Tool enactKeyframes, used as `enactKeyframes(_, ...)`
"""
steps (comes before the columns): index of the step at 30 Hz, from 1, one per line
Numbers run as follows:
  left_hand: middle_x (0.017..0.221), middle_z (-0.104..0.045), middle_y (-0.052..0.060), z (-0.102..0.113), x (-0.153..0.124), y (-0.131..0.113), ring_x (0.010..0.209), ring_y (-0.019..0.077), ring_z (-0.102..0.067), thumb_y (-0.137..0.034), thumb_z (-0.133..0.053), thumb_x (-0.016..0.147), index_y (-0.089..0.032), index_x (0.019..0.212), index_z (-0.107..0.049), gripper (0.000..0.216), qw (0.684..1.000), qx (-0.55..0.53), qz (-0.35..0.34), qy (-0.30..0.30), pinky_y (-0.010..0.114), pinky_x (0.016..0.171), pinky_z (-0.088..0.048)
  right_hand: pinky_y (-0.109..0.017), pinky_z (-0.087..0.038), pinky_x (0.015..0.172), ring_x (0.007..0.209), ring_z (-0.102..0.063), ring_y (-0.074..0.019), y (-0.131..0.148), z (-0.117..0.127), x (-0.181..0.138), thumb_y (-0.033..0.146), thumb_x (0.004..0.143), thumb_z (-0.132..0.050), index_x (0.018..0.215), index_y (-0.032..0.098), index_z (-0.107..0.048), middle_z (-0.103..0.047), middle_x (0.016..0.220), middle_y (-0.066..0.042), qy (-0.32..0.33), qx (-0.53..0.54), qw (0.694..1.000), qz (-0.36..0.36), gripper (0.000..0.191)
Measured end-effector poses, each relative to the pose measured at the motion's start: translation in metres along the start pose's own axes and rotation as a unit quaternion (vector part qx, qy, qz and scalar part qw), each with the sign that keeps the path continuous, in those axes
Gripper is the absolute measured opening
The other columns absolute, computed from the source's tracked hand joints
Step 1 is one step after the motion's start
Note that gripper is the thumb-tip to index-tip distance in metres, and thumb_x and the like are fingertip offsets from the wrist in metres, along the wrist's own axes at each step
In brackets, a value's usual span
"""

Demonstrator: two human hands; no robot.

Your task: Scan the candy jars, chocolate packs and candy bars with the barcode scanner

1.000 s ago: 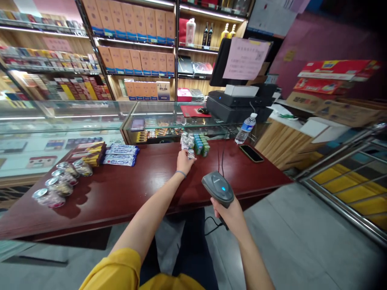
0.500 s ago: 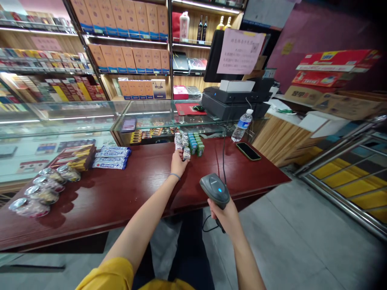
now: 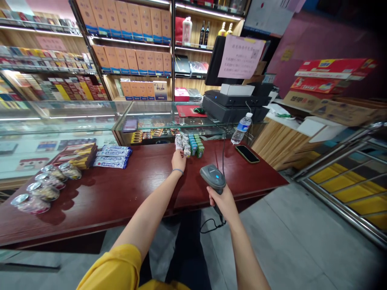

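My left hand [image 3: 178,160] reaches to the small white-capped jars at the back of the dark red table. Its fingers are closed around the front-left jar [image 3: 179,146], whose lower part they hide. Just right of those fingers stands another small jar [image 3: 187,151], free of the hand. Blue small packs [image 3: 192,147] and green small packs [image 3: 200,150] stand in rows beside the jars. My right hand [image 3: 222,198] grips a grey barcode scanner [image 3: 212,176] by its handle above the front edge, a blue light showing on top.
On the left are round silver-lidded jars [image 3: 45,190], blue-white packets [image 3: 112,156] and brown-yellow boxes [image 3: 80,155]. A phone [image 3: 247,154] and water bottle [image 3: 241,129] stand at right. The scanner's cable [image 3: 224,151] crosses the table. Behind lies a glass counter [image 3: 154,108] with a monitor [image 3: 215,60].
My left hand has shifted from the front-right small jar to the one left of it, and its thumb has drawn in. The scanner in my right hand has moved slightly up and tilted.
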State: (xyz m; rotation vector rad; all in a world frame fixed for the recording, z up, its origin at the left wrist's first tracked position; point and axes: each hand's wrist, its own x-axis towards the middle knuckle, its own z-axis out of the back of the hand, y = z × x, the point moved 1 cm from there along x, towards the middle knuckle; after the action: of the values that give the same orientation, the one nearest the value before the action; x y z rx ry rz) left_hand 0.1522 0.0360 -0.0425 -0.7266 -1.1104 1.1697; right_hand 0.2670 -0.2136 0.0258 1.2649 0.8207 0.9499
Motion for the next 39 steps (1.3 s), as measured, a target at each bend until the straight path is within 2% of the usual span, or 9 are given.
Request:
enactKeyframes(8, 0.084, -0.065, 0.005, 0.005, 0.004, -0.012, 0.085, 0.0232, -0.061, -0.018, -0.067, 0.081, -0.023, 0.078, -0.055, 0.013, 0.997, 0.065, 0.037, -0.006, 0.034, 0.08, -0.041, -0.023, -0.042, 0.04, 0.04, -0.051, -0.0117, -0.005, 0.003, 0.001, 0.053, 0.079, -0.071, 0.099, 0.02, -0.053, -0.054, 0.053, 0.009, 0.007, 0.004, 1.0, -0.004, 0.043)
enactKeyframes(16, 0.086, -0.064, 0.003, -0.001, 0.007, -0.011, 0.084, 0.0195, -0.06, -0.022, -0.068, 0.083, -0.022, 0.074, -0.053, 0.017, 0.993, 0.108, 0.041, -0.007, 0.03, 0.077, -0.041, -0.022, -0.041, 0.039, 0.039, -0.05, -0.0112, -0.014, 0.002, 0.008, 0.053, 0.078, -0.072, 0.102, 0.022, -0.051, -0.054, 0.054, 0.009, 0.005, 0.013, 1.0, -0.008, 0.045)
enactKeyframes(19, 0.087, -0.064, 0.002, 0.0, 0.005, -0.008, 0.084, 0.0181, -0.061, -0.02, -0.07, 0.082, -0.021, 0.079, -0.055, 0.015, 0.997, 0.08, 0.019, -0.011, 0.029, 0.078, -0.044, -0.022, -0.04, 0.038, 0.038, -0.051, -0.0116, -0.01, -0.002, 0.009, 0.053, 0.076, -0.073, 0.103, 0.022, -0.052, -0.055, 0.053, 0.009, 0.0, 0.016, 1.0, -0.009, 0.046)
enactKeyframes(22, 0.092, -0.064, 0.003, 0.012, -0.001, -0.007, 0.081, 0.0163, -0.062, -0.017, -0.071, 0.081, -0.02, 0.091, -0.059, 0.016, 1.0, 0.007, -0.026, -0.01, 0.03, 0.081, -0.048, -0.021, -0.039, 0.036, 0.036, -0.049, -0.0112, -0.005, -0.007, 0.011, 0.055, 0.074, -0.073, 0.101, 0.022, -0.052, -0.055, 0.051, 0.009, -0.017, 0.02, 1.0, -0.006, 0.047)
enactKeyframes(25, 0.102, -0.063, 0.006, 0.042, -0.01, -0.004, 0.087, 0.0176, -0.063, -0.015, -0.071, 0.08, -0.019, 0.106, -0.061, 0.027, 0.995, -0.024, -0.1, -0.008, 0.033, 0.085, -0.052, -0.021, -0.038, 0.035, 0.035, -0.049, -0.0111, -0.003, -0.014, 0.016, 0.056, 0.074, -0.074, 0.096, 0.022, -0.053, -0.055, 0.05, 0.008, -0.016, 0.025, 1.0, 0.008, 0.045)
enactKeyframes(28, 0.106, -0.063, 0.008, 0.09, -0.022, 0.003, 0.096, 0.0213, -0.063, -0.016, -0.069, 0.083, -0.02, 0.11, -0.063, 0.028, 0.988, 0.002, -0.152, -0.017, 0.037, 0.088, -0.053, -0.022, -0.038, 0.035, 0.036, -0.05, -0.0118, -0.001, -0.025, 0.022, 0.055, 0.074, -0.074, 0.093, 0.022, -0.052, -0.055, 0.051, 0.008, 0.006, 0.024, 0.999, 0.022, 0.043)
enactKeyframes(33, 0.104, -0.064, 0.008, 0.186, -0.044, 0.023, 0.1, 0.0227, -0.063, -0.019, -0.062, 0.089, -0.02, 0.11, -0.063, 0.021, 0.982, 0.066, -0.167, -0.063, 0.039, 0.09, -0.054, -0.022, -0.041, 0.037, 0.037, -0.052, -0.0121, 0.011, -0.053, 0.031, 0.056, 0.073, -0.074, 0.091, 0.022, -0.052, -0.057, 0.051, 0.007, 0.046, 0.011, 0.998, 0.044, 0.044)
enactKeyframes(39, 0.105, -0.065, 0.008, 0.294, -0.078, 0.05, 0.1, 0.0226, -0.063, -0.02, -0.057, 0.092, -0.021, 0.11, -0.062, 0.019, 0.972, 0.144, -0.153, -0.102, 0.039, 0.089, -0.054, -0.022, -0.041, 0.037, 0.037, -0.052, -0.0114, 0.021, -0.095, 0.041, 0.057, 0.07, -0.075, 0.087, 0.023, -0.052, -0.057, 0.051, 0.008, 0.044, 0.013, 0.996, 0.073, 0.045)
